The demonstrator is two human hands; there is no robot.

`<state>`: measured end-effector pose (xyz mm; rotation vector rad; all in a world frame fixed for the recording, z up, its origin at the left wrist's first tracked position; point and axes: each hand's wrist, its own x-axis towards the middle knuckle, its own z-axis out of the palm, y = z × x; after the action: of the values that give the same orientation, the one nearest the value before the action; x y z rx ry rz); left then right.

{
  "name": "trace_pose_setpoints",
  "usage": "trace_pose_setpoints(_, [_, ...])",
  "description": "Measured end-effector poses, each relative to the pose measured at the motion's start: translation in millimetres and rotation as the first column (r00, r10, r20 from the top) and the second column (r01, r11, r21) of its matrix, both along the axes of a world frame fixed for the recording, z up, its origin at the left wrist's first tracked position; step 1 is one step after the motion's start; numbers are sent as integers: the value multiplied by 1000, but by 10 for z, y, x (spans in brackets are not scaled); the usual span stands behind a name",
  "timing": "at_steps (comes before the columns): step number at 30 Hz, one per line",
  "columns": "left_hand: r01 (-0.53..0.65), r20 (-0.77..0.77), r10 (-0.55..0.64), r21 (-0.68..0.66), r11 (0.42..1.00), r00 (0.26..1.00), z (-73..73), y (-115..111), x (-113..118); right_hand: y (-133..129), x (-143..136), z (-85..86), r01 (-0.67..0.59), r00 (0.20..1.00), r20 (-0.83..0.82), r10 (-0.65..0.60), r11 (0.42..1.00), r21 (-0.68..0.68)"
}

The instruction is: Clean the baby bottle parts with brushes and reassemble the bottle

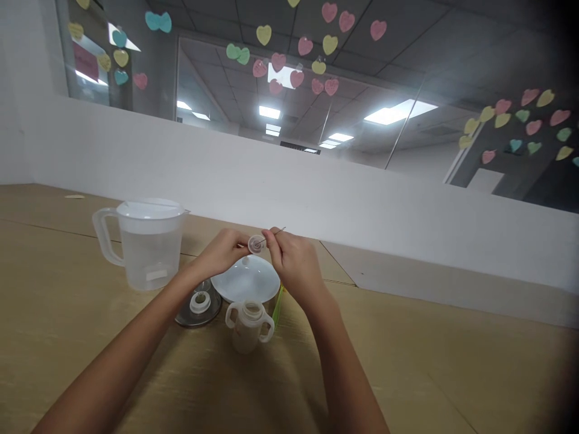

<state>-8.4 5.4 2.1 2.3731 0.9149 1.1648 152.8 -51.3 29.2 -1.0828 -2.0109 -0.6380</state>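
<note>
Between thumb and fingers, my left hand (225, 250) holds a small clear round piece (256, 244) above a white bowl (246, 280). My right hand (292, 259) pinches a thin stick (277, 232), whose lower end reaches into the round piece. A two-handled baby bottle (247, 337) stands uncapped and upright in front of the bowl. To its left, a white ring (199, 302) lies on a round metal plate (192, 318). Something green (277, 307) is partly hidden beside the bowl, near my right wrist.
A lidded translucent pitcher (151, 253) stands at the left, its handle pointing left. Behind the wooden table (407, 361) rises a white wall (271, 187) with a window above, dotted with heart-shaped notes.
</note>
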Motion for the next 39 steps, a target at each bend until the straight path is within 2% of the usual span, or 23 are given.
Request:
trace_pose_setpoints(5, [3,-8,-3,5,1000,1000,1,9,9,140,-51,-78,128,988,93,-123,991,-49])
trace_pose_setpoints(10, [-1,-10,0,-27,1000,1000,-4,-2,20,125,-62,-76,161,985,70,-155,983,-91])
trace_pose_setpoints(13, [17,-10,-17,-55,998,1000,6,-33,34,69,-50,-45,140,989,-23,-143,986,-94])
trace_pose_setpoints(19, [64,-43,-71,-153,986,997,25,-86,50,-24,-1,21,47,961,-274,-33,998,42])
trace_pose_setpoints(25, [50,-86,-65,-165,985,994,49,-120,45,31,2,-6,49,944,-330,5,987,155])
trace_pose_setpoints(39, [78,8,-78,-170,982,997,27,-106,12,32,84,45,60,899,-438,-1,991,121])
